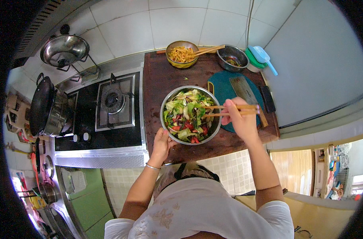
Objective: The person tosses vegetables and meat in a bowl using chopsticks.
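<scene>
A stainless steel bowl (163,127) full of mixed salad (187,115) stands on the dark wooden worktop (157,79) in front of me. Lettuce leaves, red pieces that look like tomato, and dark shreds fill it. My left hand (161,145) grips the bowl's rim at its near left side, thumb on top. In my right hand (239,119) is a pair of wooden chopsticks (215,107), held to the right of the bowl. Their tips reach into the salad at some green leaf; whether they pinch it is hard to tell.
A cleaver (244,89) lies on a round teal cutting board (221,80) at the right. Behind stand a bowl of shredded food (183,55) with chopsticks across it, a smaller metal bowl (232,56) and a blue scoop (260,55). To the left is a gas stove (114,101) with a lidded pot (58,112).
</scene>
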A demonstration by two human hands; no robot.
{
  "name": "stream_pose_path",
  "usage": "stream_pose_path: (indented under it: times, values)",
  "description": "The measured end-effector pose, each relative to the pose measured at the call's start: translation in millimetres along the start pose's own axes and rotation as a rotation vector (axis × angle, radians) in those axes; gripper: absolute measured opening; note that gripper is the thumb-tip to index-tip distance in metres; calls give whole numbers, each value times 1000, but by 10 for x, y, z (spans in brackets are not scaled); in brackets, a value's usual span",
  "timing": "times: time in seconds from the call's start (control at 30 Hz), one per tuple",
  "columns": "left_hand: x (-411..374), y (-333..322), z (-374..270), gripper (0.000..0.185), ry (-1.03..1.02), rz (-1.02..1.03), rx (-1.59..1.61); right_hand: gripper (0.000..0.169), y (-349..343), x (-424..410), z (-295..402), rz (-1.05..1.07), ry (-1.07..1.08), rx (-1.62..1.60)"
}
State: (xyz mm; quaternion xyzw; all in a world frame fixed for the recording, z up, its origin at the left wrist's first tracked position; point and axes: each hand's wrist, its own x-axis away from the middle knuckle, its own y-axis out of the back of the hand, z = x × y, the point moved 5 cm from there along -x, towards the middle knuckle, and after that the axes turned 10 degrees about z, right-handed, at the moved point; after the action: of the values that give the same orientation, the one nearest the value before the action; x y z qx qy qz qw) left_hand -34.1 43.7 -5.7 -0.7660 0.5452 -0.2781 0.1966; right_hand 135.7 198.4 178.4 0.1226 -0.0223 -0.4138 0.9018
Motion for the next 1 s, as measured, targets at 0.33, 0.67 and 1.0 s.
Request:
stream_pose_path:
  times: [0.33,0.67,1.0]
  values:
    - [-1,8,-20,23,-4,3,-16,24,70,10,-2,97,-197,76]
    - [14,0,-13,26,11,18,-25,22,-375,679,-1357,-381,-180,-619]
    - [36,-35,-35,23,-15,1,-10,26,-169,537,-1004,-414,-108,-561]
